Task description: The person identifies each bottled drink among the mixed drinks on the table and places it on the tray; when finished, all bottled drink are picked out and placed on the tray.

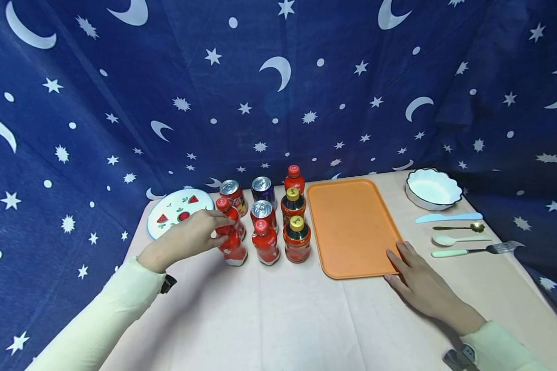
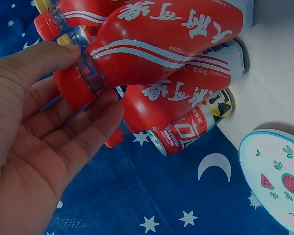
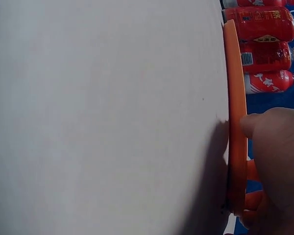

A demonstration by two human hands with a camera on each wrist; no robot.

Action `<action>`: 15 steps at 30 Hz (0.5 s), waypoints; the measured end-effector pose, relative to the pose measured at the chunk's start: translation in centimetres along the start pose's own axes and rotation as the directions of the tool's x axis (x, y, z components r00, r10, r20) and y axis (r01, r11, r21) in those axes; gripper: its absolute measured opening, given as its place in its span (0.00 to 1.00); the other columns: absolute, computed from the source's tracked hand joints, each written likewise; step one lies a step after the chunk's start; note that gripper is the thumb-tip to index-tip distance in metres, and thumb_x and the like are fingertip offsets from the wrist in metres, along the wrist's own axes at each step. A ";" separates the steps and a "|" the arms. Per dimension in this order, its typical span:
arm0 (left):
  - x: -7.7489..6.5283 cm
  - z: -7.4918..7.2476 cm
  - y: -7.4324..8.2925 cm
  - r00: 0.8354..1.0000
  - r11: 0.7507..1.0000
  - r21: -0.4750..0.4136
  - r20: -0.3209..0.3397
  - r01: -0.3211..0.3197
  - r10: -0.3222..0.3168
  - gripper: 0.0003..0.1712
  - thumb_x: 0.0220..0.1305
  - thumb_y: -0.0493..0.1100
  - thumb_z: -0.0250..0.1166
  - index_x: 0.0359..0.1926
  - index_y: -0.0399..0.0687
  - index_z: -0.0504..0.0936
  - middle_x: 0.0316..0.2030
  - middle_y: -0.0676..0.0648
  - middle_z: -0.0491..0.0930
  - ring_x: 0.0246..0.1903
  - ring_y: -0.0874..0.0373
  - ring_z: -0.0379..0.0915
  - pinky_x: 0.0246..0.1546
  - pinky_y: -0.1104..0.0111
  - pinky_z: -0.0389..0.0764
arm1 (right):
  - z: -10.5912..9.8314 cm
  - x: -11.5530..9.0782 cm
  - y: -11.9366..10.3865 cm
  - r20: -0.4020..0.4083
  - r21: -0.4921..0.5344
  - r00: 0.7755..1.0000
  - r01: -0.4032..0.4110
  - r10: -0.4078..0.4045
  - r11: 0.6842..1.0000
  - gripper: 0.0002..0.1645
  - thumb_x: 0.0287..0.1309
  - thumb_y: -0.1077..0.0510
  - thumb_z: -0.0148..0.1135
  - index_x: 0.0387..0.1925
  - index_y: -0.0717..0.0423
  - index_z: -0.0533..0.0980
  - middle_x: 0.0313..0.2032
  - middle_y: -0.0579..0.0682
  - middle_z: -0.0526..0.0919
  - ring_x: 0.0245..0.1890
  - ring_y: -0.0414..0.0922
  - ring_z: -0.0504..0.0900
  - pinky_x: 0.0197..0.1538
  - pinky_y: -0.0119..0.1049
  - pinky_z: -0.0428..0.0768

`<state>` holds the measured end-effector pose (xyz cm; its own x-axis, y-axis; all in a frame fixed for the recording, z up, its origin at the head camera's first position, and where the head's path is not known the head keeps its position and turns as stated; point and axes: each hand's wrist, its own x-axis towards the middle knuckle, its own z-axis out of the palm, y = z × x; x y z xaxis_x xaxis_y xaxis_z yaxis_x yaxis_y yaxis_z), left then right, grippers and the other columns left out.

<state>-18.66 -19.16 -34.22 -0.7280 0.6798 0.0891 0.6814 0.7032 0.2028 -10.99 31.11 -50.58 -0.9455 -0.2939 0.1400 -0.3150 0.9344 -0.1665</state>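
A: Holding anything in the left hand [image 1: 190,234]?

B: Yes, gripping a red bottle [image 1: 234,251] by its capped top, with thumb and curled fingers. Right beneath that hand, roughly upright; resting on the tabletop [image 1: 301,309] or just above, hard to tell from here.

A: Anything close behind?

B: Just beyond the fingertips, a second red bottle [image 1: 236,212], then a red can [image 1: 234,196]. Farther back and to that hand's left, a white plate [image 1: 174,210] printed with watermelon.

A: And to its right?

B: Nearest, a third red bottle [image 1: 266,246], with a silver-topped can [image 1: 265,216] and a dark blue can [image 1: 263,191] lined up behind. Past those, a yellow-capped bottle [image 1: 297,242], another yellow-capped bottle [image 1: 293,207] and, farthest back, one more red bottle [image 1: 294,180].

A: What about the right hand [image 1: 420,284]?

B: Resting on the near right corner of an orange tray [image 1: 355,226], fingers spread and fairly straight. Stretching flat ahead and leftward from there.

A: Anything past that hand?

B: Ahead and to its right, a fork [image 1: 457,253], then a pale spoon [image 1: 447,240], a gold spoon [image 1: 457,228] and a light blue knife [image 1: 450,217]. Farther ahead, a white scalloped dish [image 1: 424,202].
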 end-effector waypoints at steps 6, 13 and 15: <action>0.1 0.0 -0.1 1.000 1.000 -0.015 0.002 0.019 -0.019 0.17 0.49 0.41 0.70 0.43 0.45 0.83 0.36 0.52 0.81 0.33 0.65 0.74 0.31 0.76 0.77 | 0.0 0.0 -0.1 -0.002 0.007 1.000 0.001 -0.001 1.000 0.39 0.62 0.38 0.48 0.65 0.61 0.61 0.67 0.65 0.53 0.69 0.58 0.46 0.59 0.59 0.59; 0.3 -0.1 -0.1 1.000 0.999 -0.045 -0.003 0.017 -0.017 0.15 0.48 0.39 0.69 0.40 0.44 0.84 0.33 0.52 0.81 0.30 0.64 0.73 0.28 0.78 0.75 | -0.1 -0.1 -0.2 -0.012 0.007 1.000 0.001 -0.001 1.000 0.39 0.61 0.39 0.50 0.64 0.61 0.62 0.66 0.65 0.54 0.68 0.58 0.47 0.59 0.58 0.59; 0.3 -0.2 0.0 1.000 0.999 -0.047 0.004 0.023 -0.022 0.15 0.48 0.39 0.69 0.40 0.44 0.84 0.33 0.52 0.81 0.29 0.64 0.73 0.28 0.77 0.75 | -0.2 0.0 -0.3 -0.007 0.006 1.000 -0.002 0.002 1.000 0.39 0.61 0.39 0.50 0.64 0.61 0.62 0.66 0.65 0.54 0.68 0.58 0.47 0.60 0.58 0.59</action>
<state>-18.94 -18.99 -33.97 -0.7427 0.6647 0.0807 0.6606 0.7077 0.2504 -10.88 30.92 -50.34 -0.9456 -0.2908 0.1461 -0.3138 0.9337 -0.1725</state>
